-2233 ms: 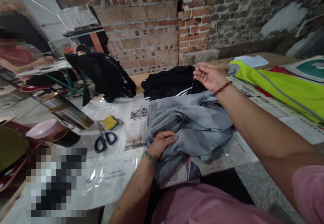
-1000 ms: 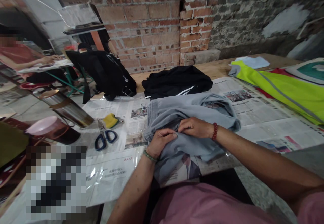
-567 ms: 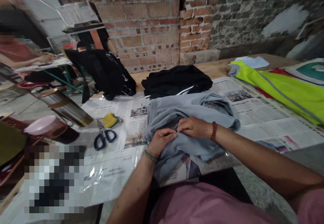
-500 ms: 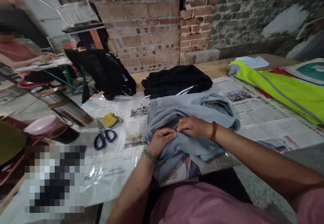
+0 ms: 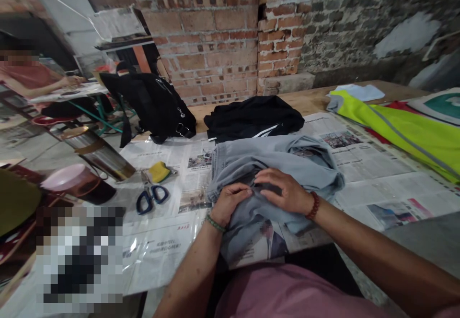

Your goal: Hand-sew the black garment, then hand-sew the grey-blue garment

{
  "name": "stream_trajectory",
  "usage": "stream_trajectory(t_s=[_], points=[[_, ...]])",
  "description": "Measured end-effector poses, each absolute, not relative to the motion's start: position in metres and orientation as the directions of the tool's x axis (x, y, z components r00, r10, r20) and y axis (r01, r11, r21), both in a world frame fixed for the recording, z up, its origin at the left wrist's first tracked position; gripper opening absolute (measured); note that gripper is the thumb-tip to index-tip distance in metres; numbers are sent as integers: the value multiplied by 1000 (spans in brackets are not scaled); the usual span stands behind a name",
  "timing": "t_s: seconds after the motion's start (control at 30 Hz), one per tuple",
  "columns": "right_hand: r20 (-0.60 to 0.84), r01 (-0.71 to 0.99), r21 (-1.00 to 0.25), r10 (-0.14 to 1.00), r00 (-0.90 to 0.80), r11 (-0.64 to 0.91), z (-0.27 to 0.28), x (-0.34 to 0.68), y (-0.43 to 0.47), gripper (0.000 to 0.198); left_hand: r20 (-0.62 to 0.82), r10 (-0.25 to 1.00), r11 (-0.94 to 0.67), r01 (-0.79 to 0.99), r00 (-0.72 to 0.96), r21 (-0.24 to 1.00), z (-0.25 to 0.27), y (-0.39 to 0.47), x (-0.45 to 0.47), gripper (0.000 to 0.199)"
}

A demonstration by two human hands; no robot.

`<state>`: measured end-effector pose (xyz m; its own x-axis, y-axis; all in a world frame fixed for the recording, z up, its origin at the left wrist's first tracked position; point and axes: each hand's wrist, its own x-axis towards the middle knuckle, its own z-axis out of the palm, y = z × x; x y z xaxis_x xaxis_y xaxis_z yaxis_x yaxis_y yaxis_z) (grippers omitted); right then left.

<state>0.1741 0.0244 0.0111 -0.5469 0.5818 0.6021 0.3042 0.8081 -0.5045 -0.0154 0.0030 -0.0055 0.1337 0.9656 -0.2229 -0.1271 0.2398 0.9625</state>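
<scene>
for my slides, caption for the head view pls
Both hands, left hand and right hand, press grey garment on newspaper.

Soft, even daylight fills my view, neither harsh nor dim, and it seems to come from about ten o'clock, where the open side of the room looks washed out. My hands cast only faint shadows on the grey cloth (image 5: 273, 159). The clear plastic over the newspaper (image 5: 158, 246) catches white glare near seven o'clock. The middle is fairly sharp: I can make out the brick wall (image 5: 212, 35) joints and the scissors (image 5: 153, 195). Toward nine o'clock things smear and stretch, the metal can (image 5: 98, 155) leaning with the wide lens, and at three o'clock the yellow vest (image 5: 398, 133) bends outward. A blocky patch covers eight o'clock, and a face at ten o'clock is blurred out
</scene>
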Motion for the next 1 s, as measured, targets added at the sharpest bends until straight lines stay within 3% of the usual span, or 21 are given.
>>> stream_trajectory(t_s=[0.23, 0.5, 0.67, 0.83, 0.93, 1.0], points=[[668, 351, -459, 577, -469, 816, -5, 156, 18, 6, -186, 972, 203, -119, 146, 972, -5, 3, -15, 18], [653, 402, -449, 601, -462, 798, -8, 153, 16, 10, -220, 955, 246, -116, 198, 962, -10, 4, -15, 17], [676, 342, -581, 672, -303, 739, -11, 148, 9, 11, -242, 945, 270, -105, 221, 957, -10, 4, -13, 17], [687, 273, -636, 691, -225, 722, -2, 147, 3, 11, -217, 958, 234, -73, 186, 970, -14, 6, -12, 17], [619, 219, -732, 764, -182, 645, 10, 150, 6, 9, -231, 957, 241, -37, 174, 970, -16, 7, -12, 15], [506, 82, -847, 844, -178, 525, 21, 152, 12, 9, -251, 952, 263, -46, 177, 964, -16, 7, -12, 15]])
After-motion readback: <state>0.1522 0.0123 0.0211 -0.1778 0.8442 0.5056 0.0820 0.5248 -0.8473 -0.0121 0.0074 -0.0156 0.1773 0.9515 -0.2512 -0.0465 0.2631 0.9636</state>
